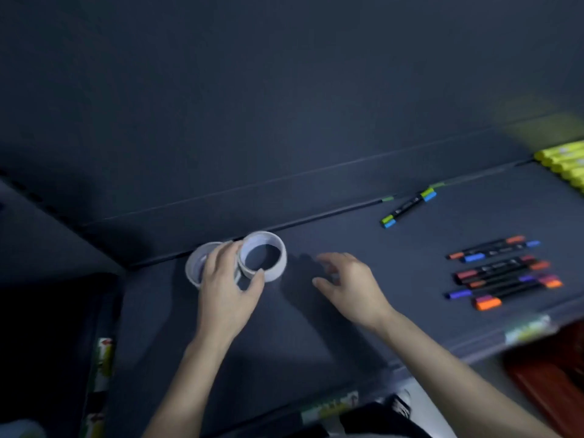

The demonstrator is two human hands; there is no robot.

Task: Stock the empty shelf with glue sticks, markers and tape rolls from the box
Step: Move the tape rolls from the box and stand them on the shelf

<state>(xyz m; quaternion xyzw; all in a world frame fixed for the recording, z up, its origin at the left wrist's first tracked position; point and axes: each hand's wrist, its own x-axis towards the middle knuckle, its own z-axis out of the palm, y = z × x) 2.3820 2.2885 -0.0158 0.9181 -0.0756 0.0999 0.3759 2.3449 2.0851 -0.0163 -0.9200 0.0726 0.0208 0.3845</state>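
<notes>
Two white tape rolls lie flat on the dark shelf (316, 327) near its back left corner. My left hand (226, 286) rests between them, thumb against the right tape roll (279, 248) and fingers over the left tape roll (195, 267). My right hand (346, 284) hovers just right of the rolls, fingers loosely spread, holding nothing. Several markers (502, 270) with coloured caps lie in a row at the right. One pair of green-and-blue markers (409, 207) lies farther back. Yellow glue sticks (562, 164) are lined up at the far right edge.
The shelf's dark back wall (284, 105) rises behind the items. A price-label strip (527, 331) runs along the shelf's front edge. A red-brown object (550, 384) sits below at the right. Another shelf bay (57, 327) lies dark at the left.
</notes>
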